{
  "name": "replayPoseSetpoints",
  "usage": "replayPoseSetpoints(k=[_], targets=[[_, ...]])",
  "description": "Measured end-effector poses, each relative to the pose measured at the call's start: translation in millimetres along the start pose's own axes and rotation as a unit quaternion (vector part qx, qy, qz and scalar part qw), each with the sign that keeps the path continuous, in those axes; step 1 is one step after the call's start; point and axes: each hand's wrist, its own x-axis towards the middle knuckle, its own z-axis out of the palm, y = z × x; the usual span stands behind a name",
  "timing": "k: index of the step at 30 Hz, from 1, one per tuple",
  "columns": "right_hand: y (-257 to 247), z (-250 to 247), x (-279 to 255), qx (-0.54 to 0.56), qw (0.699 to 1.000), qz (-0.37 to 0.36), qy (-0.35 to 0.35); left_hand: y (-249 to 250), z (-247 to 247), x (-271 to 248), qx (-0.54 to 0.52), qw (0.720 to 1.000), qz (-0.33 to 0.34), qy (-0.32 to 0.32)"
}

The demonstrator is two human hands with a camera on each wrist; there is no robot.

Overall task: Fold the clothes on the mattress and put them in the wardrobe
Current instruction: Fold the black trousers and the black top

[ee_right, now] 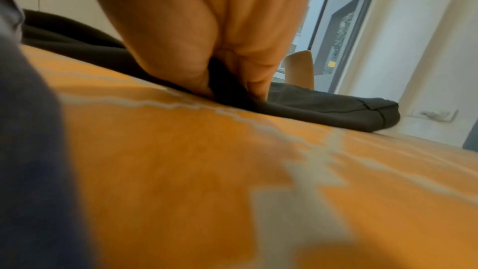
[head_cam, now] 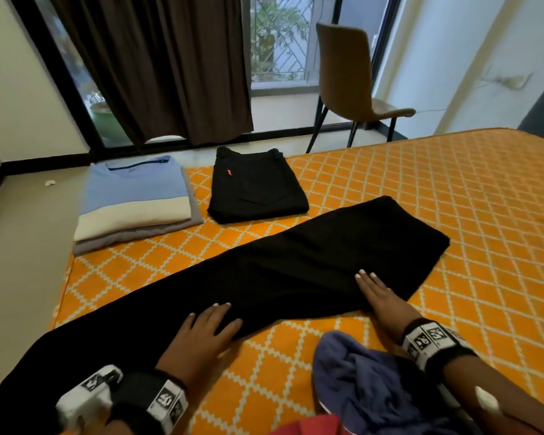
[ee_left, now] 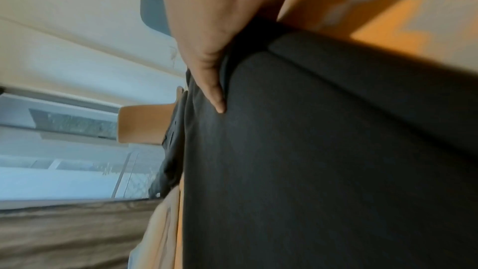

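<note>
Long black trousers [head_cam: 296,265] lie flat and stretched diagonally across the orange patterned mattress [head_cam: 453,189]. My left hand [head_cam: 208,331] rests palm down on the trouser leg near the front, fingers straight and spread. My right hand [head_cam: 380,296] presses flat on the wider upper part, fingers straight and together. In the left wrist view the left hand [ee_left: 212,48] lies along the dark trousers [ee_left: 310,150]. In the right wrist view the right hand [ee_right: 220,48] bears down on the edge of the trousers [ee_right: 323,107], thumb at the mattress [ee_right: 207,171].
Folded black jeans [head_cam: 258,186] and a folded stack of shirts [head_cam: 135,196], blue and cream on top, sit at the mattress's far left. A crumpled blue garment [head_cam: 374,381] and a red one [head_cam: 311,426] lie near me. A brown chair [head_cam: 349,76] and curtain [head_cam: 157,64] stand beyond.
</note>
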Motion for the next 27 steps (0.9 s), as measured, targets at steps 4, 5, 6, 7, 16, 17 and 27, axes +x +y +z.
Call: replayPoseSetpoints(k=[4,5,6,7,16,17,27], targets=[[10.4,-3.4,-10.4,-0.012,1.000,-0.026,-0.006,54.5,-30.6,60.6,0.019,0.996,0.090,-0.003],[13.3,-1.0,-13.6,-0.012,0.999,-0.031,0.000,71.9,-41.4,72.1,0.029,0.993,0.115,0.011],[16.4,2.9,-16.8,-0.012,0.999,-0.029,0.006,90.4,-52.2,82.2,0.021,0.991,0.131,-0.010],[19.1,6.6,-21.0,-0.010,1.000,-0.024,0.014,110.6,-59.2,93.5,0.005,0.990,0.140,-0.019],[87.3,-3.8,-21.6,0.444,0.891,-0.011,0.089,242.9,-46.9,115.1,-0.113,0.992,-0.022,0.057],[98.6,-7.1,-19.1,0.526,0.841,0.034,0.124,244.3,-38.2,118.0,-0.115,0.991,-0.030,0.064],[164.9,-27.2,46.2,0.698,0.666,0.185,0.188,243.0,-10.5,138.8,-0.111,0.975,0.093,0.166]])
